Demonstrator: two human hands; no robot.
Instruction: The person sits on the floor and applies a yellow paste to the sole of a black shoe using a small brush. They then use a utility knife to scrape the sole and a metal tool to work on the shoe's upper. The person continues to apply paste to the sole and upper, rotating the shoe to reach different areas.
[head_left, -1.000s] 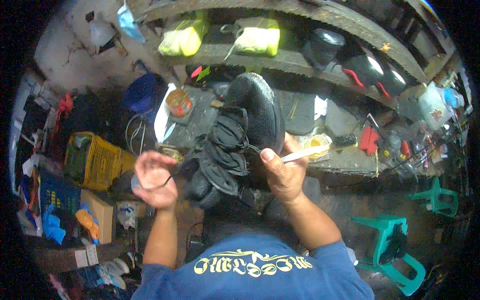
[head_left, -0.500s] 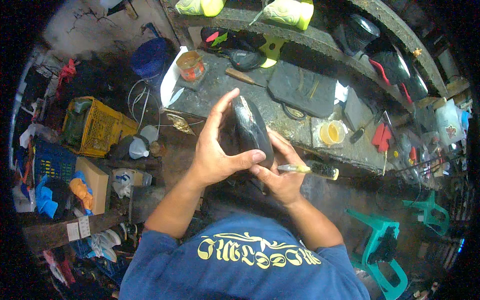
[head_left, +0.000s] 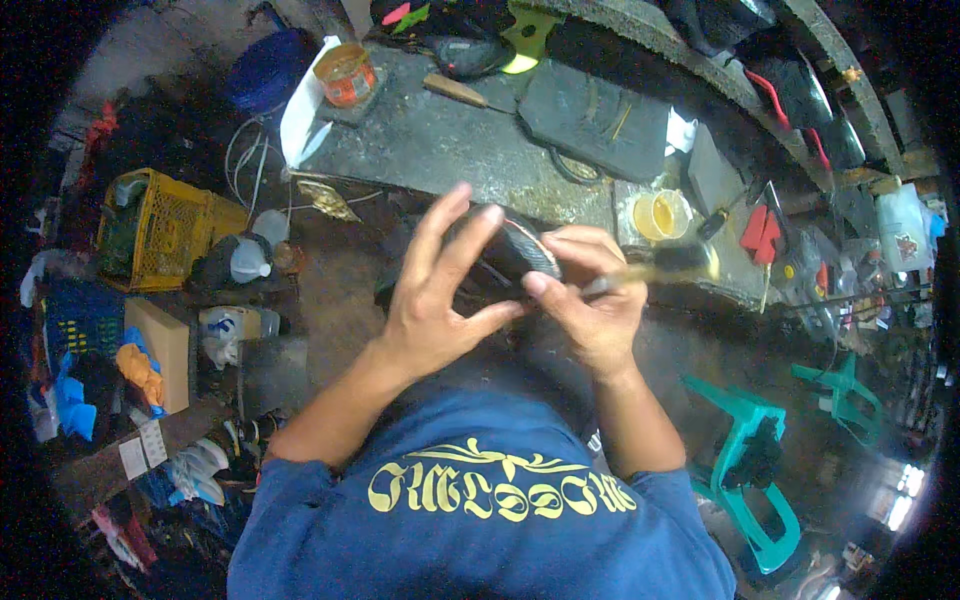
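A black shoe (head_left: pixel 518 248) with a textured surface and a pale, reddish line along one edge sits between my two hands in the middle of the view. My left hand (head_left: pixel 430 305) grips it from the left, fingers curled over it. My right hand (head_left: pixel 600 305) grips its right end with thumb and fingers, and also holds a brush (head_left: pixel 675 268) with a pale handle, blurred, pointing out to the right. The rest of the shoe is mostly hidden by my hands.
The workbench (head_left: pixel 400 130) carries an orange-labelled can (head_left: pixel 345 80), wooden-handled tool (head_left: pixel 455 92), black mat (head_left: pixel 590 125) and yellow-filled cup (head_left: pixel 655 215). A yellow crate (head_left: pixel 170 230) and cardboard box (head_left: pixel 155 350) stand left, green plastic chairs (head_left: pixel 750 440) right, shelves (head_left: pixel 830 50) above.
My left hand, earlier away from the shoe, took hold of it. The shoe was turned, and its dark laced upper is now mostly out of sight. The bench has shifted upward in the view.
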